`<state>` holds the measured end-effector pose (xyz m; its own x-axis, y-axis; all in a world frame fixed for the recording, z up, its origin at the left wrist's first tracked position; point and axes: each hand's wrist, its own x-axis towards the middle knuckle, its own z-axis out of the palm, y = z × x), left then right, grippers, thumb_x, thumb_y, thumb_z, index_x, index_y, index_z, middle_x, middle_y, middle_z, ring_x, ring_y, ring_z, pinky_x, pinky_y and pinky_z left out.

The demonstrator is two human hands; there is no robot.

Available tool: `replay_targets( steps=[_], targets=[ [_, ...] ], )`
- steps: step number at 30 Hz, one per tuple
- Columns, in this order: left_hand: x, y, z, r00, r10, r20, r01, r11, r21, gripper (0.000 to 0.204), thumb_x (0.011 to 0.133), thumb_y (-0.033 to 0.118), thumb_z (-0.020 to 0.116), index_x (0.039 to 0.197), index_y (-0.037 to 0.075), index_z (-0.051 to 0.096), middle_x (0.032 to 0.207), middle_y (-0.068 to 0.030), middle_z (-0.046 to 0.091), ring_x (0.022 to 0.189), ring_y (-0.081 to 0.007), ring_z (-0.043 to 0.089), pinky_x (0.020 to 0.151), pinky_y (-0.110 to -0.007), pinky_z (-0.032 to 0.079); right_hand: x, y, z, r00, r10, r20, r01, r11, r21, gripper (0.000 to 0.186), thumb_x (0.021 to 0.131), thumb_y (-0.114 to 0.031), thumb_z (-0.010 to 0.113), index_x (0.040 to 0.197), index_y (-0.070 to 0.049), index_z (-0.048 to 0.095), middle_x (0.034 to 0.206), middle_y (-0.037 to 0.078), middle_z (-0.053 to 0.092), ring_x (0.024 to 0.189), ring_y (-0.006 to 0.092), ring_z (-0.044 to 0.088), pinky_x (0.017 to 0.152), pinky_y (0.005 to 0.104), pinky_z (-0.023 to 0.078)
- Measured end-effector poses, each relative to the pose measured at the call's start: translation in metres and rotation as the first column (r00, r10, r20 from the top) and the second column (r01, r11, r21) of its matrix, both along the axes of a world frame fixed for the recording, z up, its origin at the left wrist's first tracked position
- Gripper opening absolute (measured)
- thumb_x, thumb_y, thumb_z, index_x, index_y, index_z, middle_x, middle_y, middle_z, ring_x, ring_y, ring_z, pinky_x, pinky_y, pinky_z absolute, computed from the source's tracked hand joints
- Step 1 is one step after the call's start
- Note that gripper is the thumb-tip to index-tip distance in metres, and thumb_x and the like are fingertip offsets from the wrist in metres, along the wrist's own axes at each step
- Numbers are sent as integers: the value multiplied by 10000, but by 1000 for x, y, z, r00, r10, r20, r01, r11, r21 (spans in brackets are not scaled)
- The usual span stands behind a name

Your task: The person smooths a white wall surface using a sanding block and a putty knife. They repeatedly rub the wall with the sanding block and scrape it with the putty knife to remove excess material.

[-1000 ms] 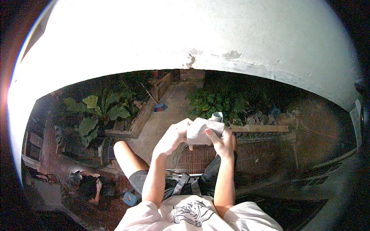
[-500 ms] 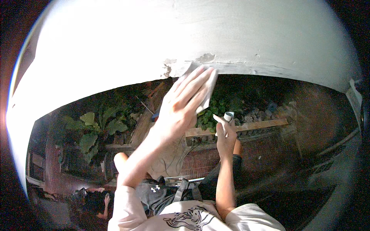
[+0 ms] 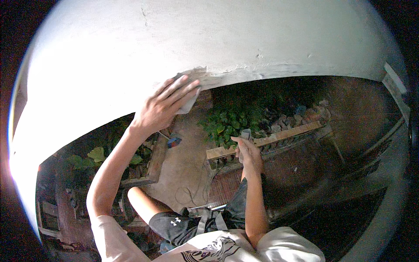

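Note:
My left hand lies over a pale folded sheet, pressing it against the lower edge of the white painted surface, beside a chipped, flaking patch. Its fingers are extended along the sheet. Lower and to the right, my right hand is closed around a small pale rolled cylinder, its index finger sticking out toward the left.
Far below are a concrete path with loose cables, leafy plants, rubble, a long ledge, a blue object and reddish paving. My bent legs in dark shorts show at the bottom.
My left hand has left my right hand, taking the pale sheet up to the surface's edge, then moved leftward along it. My right hand keeps the cylinder. The view has shifted.

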<state>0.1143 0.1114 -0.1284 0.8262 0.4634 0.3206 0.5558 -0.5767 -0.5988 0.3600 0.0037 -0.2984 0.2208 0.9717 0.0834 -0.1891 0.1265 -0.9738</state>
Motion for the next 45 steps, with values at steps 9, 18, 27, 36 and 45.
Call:
replay_targets(
  steps=[9,18,27,36,45],
  targets=[
    [158,56,-25,940,-339,31,334,936,109,793,737,239,601,1474,125,331,1568,20,236,1435,-187,235,1201,-335,165,-10,1,-20,890,326,-318,-286,943,167,408,954,-371,539,1054,1,673,760,13,497,690,126,512,590,261,383],
    [20,0,-1,994,-106,9,107,993,-45,849,742,141,606,1510,183,245,1580,33,195,1443,-159,206,1200,-362,185,6,8,-51,854,207,-477,-165,978,128,451,963,-395,506,1089,12,653,879,36,546,737,136,525,613,265,401],
    [88,20,-6,984,-149,-102,158,984,88,783,782,190,593,1498,175,276,1577,23,200,1445,-160,191,1210,-342,152,-8,21,-67,773,279,-570,-285,955,80,468,944,-429,525,1108,-4,635,800,2,515,721,122,523,615,265,416],
    [184,67,-13,959,-283,11,279,951,138,684,822,270,563,1457,125,355,1549,-2,281,1422,-204,265,1190,-348,206,-1,25,-61,865,415,-282,-433,901,-1,344,931,-322,545,1132,-70,667,795,12,595,691,93,538,625,227,403],
    [4,10,-30,988,-2,-155,7,1000,31,812,736,194,615,1488,170,307,1561,14,252,1420,-172,266,1189,-352,221,-10,39,-91,882,436,-181,-449,893,-39,357,951,-381,505,1176,-160,670,797,-22,526,700,72,495,592,214,393]
  ],
)
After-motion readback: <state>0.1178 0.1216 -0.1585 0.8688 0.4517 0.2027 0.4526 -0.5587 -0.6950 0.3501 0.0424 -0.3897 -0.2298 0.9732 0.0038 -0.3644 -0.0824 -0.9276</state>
